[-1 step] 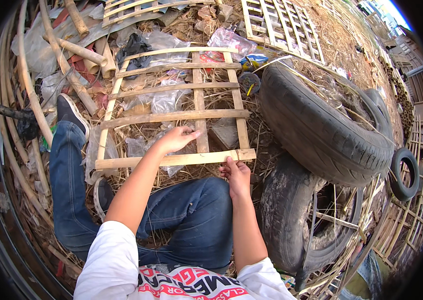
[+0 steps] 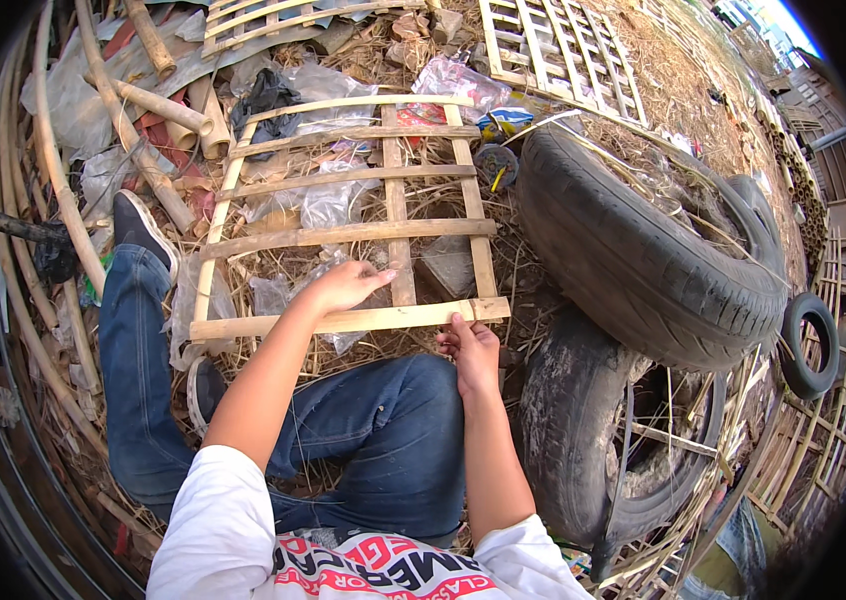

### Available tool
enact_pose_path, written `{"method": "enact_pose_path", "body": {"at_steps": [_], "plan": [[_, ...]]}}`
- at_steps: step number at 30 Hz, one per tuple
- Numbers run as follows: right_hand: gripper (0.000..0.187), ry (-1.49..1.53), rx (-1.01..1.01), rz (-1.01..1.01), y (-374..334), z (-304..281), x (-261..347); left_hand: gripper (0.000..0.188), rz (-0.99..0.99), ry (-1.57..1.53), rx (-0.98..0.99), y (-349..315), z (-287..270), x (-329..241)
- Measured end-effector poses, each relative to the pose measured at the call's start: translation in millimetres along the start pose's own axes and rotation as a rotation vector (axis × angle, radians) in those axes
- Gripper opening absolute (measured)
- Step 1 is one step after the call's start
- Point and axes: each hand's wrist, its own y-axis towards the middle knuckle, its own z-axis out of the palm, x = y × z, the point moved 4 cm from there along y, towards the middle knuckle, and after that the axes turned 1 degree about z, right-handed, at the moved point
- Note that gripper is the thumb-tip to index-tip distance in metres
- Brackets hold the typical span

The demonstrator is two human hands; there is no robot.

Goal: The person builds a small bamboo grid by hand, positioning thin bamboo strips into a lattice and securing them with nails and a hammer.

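Note:
A flat frame of split bamboo slats (image 2: 343,233) lies before me, with several crosspieces fixed over long side strips and one inner upright strip. At its near edge, a pale wide slat (image 2: 363,319) runs across. My right hand (image 2: 471,352) grips this slat near its right end, thumb on top and fingers curled below. Just above the slat, my left hand (image 2: 343,288) hovers beside the inner upright strip (image 2: 400,262). Its thumb and fingertips are drawn together; anything between them is too small or hidden to name.
Two worn tyres, one upper (image 2: 643,250) and one lower (image 2: 573,430), crowd the right side. Bamboo poles (image 2: 68,200) lie along the left. Beyond are another slatted frame (image 2: 563,55), plastic bags (image 2: 328,90) and straw. My bent leg (image 2: 373,420) is close below the frame.
My left hand has shifted very slightly left and down, its fingertips a little away from the upright strip. My right hand keeps its grip on the slat.

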Motion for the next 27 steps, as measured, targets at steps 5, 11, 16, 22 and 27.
{"method": "enact_pose_path", "body": {"at_steps": [5, 11, 16, 22, 27], "plan": [[0.019, 0.018, 0.075, -0.035, -3.6, 8.7, 1.7, 0.065, -0.019, 0.344, 0.078, -64.0, -16.9, -15.8], [0.039, 0.089, 0.395, -0.199, -42.0, 35.3, 40.0, 0.052, 0.235, 0.624, -0.261, -117.2, -64.6, -75.4], [0.053, 0.043, 0.485, -0.219, -50.1, 34.8, 56.9, 0.041, 0.252, 0.697, -0.458, -143.4, -138.4, -110.1], [0.052, 0.009, 0.499, -0.25, -50.8, 38.6, 77.6, 0.038, 0.354, 0.619, -0.59, -174.3, -266.0, -171.8], [0.055, -0.052, 0.542, -0.288, -52.4, 71.1, 106.6, 0.035, 0.401, 0.557, -0.69, -245.4, -375.2, -241.6]]}}
